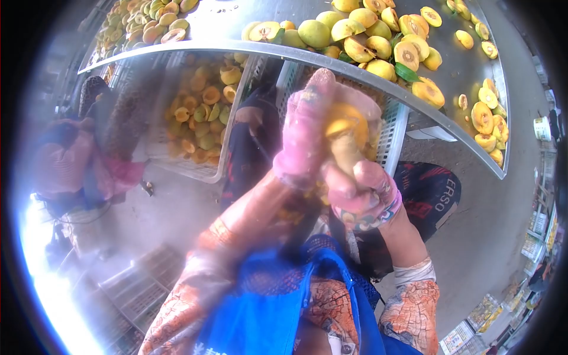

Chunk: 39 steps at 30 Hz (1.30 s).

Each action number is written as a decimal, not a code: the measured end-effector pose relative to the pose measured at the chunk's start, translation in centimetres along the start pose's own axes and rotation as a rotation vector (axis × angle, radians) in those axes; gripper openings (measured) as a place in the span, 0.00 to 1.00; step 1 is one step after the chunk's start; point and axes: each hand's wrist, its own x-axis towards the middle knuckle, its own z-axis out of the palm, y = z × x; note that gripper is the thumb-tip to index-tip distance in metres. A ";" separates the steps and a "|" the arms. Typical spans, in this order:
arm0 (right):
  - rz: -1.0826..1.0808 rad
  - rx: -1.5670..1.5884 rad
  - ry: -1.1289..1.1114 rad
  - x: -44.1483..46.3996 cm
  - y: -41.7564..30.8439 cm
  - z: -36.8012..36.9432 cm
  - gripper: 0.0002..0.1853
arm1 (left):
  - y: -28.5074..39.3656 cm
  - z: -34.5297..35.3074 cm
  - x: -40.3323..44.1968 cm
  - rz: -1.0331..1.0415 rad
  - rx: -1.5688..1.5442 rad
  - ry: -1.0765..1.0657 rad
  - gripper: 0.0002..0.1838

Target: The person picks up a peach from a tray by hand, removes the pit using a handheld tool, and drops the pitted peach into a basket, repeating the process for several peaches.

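In front of my chest, my left hand (305,133), in a pink glove, is closed around a yellow-orange piece of fruit (346,123). Its thumb points up, and motion blurs the fingers. Just below and to the right, my right hand (367,198), in a pink glove with a patterned cuff, is closed. A tan, blunt thing (345,152) rises from between its thumb and fingers and meets the fruit; I cannot tell exactly what it is. Behind my hands stands a plastic crate (393,139), its contents mostly hidden.
A metal table (231,21) with a raised rim holds halved yellow-green fruits (378,44) and another pile (151,21). Below it, a white crate (222,160) contains fruit halves (204,115). Another person's pink-gloved hand (121,177) is at left. Stacked crates (142,284) stand lower left.
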 end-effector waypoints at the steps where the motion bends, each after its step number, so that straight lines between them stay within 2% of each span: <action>1: 0.003 -0.011 0.006 -0.2 -0.1 -0.2 0.17 | 0.4 0.3 0.4 0.010 -0.007 -0.004 0.35; 3: -0.153 -0.125 0.109 -0.4 -0.4 -0.2 0.16 | 1.7 0.7 1.0 -0.231 -0.497 0.363 0.31; 4: -0.273 -0.317 0.284 -0.8 -0.4 0.0 0.14 | 1.4 -0.8 1.3 -0.112 -0.425 0.395 0.28; 5: -0.258 -0.473 0.413 -1.3 -1.1 -0.9 0.14 | 1.7 -1.8 1.2 0.030 -0.254 0.384 0.29; 7: -0.195 -1.461 1.273 -0.2 0.1 -3.7 0.17 | 2.7 -5.2 0.8 0.082 -0.177 0.292 0.31; 8: -0.077 -2.057 1.264 -1.0 1.1 -6.3 0.17 | 3.3 -6.7 0.3 0.097 -0.162 0.306 0.31; 9: 0.061 -2.659 1.180 -2.1 2.1 -8.6 0.17 | 4.0 -8.0 -0.2 0.140 -0.045 0.407 0.31; 11: 0.489 -2.407 1.090 -2.8 3.4 -9.1 0.15 | 5.3 -11.4 -1.2 0.193 0.223 0.559 0.32; 12: 0.366 -2.488 1.131 -2.9 3.9 -9.0 0.14 | 6.1 -14.0 -1.8 0.176 0.578 0.584 0.30; 13: 0.238 -2.569 1.168 -2.4 4.2 -8.5 0.14 | 6.3 -16.7 -1.9 0.183 0.921 0.631 0.23; 14: 0.231 -2.587 1.182 -2.0 3.9 -8.3 0.14 | 6.9 -17.1 -1.6 0.146 1.653 0.815 0.19; 15: 0.195 -2.511 1.179 -1.5 3.6 -8.2 0.14 | 7.2 -17.6 -1.0 0.162 1.643 0.825 0.19; 17: 0.129 -2.359 1.162 -0.6 2.6 -7.8 0.15 | 8.6 -17.2 1.0 0.353 1.829 0.805 0.22; 18: 0.106 -2.278 1.151 -0.2 2.5 -7.6 0.15 | 8.9 -16.6 2.3 0.300 1.645 0.718 0.25; 19: 0.178 -2.250 1.157 0.3 2.6 -7.3 0.12 | 9.1 -15.6 3.9 0.302 1.635 0.730 0.25; 21: 0.125 -2.394 1.090 1.2 2.6 -7.3 0.20 | 9.2 -14.7 7.7 0.300 1.544 0.395 0.25; 22: 0.094 -2.265 1.101 1.3 2.7 -7.5 0.20 | 8.7 -14.6 9.9 0.230 1.663 0.305 0.25; 23: 0.107 -2.268 1.092 1.4 2.7 -7.5 0.20 | 8.3 -14.8 12.1 0.154 1.780 0.209 0.25; 25: 0.141 -2.216 1.103 1.6 2.7 -7.4 0.21 | 8.6 -14.8 15.6 -0.258 1.482 0.098 0.20; 27: 0.139 -2.189 1.127 1.7 2.6 -7.2 0.21 | 8.5 -14.0 16.9 -0.246 1.602 0.012 0.20; 28: 0.236 -2.157 1.123 2.3 2.2 -6.2 0.20 | 8.5 -13.6 17.2 -0.231 1.722 -0.075 0.20; 29: 0.330 -2.121 1.117 2.5 2.1 -5.7 0.19 | 7.7 -14.4 17.7 -0.235 1.723 -0.082 0.20; 30: 0.332 -2.114 1.121 2.3 2.3 -6.1 0.19 | 6.5 -15.9 18.1 -0.049 1.766 -0.095 0.17; 31: 0.226 -2.208 1.085 1.9 2.7 -6.7 0.20 | 6.0 -16.4 18.0 0.140 1.798 -0.107 0.15; 32: 0.113 -2.300 1.046 1.6 2.9 -7.1 0.21 | 5.7 -16.9 18.0 0.140 1.797 -0.112 0.15; 35: 0.083 -2.205 1.064 1.2 3.3 -7.3 0.22 | 5.9 -16.8 18.3 0.132 1.801 -0.010 0.15; 37: 0.061 -2.208 1.054 1.5 3.2 -7.1 0.23 | 6.6 -16.1 19.2 -0.156 1.948 -0.067 0.24; 38: 0.045 -2.209 1.046 1.5 3.1 -7.0 0.24 | 6.7 -16.8 18.9 -0.153 1.949 -0.064 0.24; 39: 0.040 -2.212 1.046 1.6 3.0 -6.7 0.24 | 6.9 -18.0 18.5 -0.022 1.533 0.053 0.20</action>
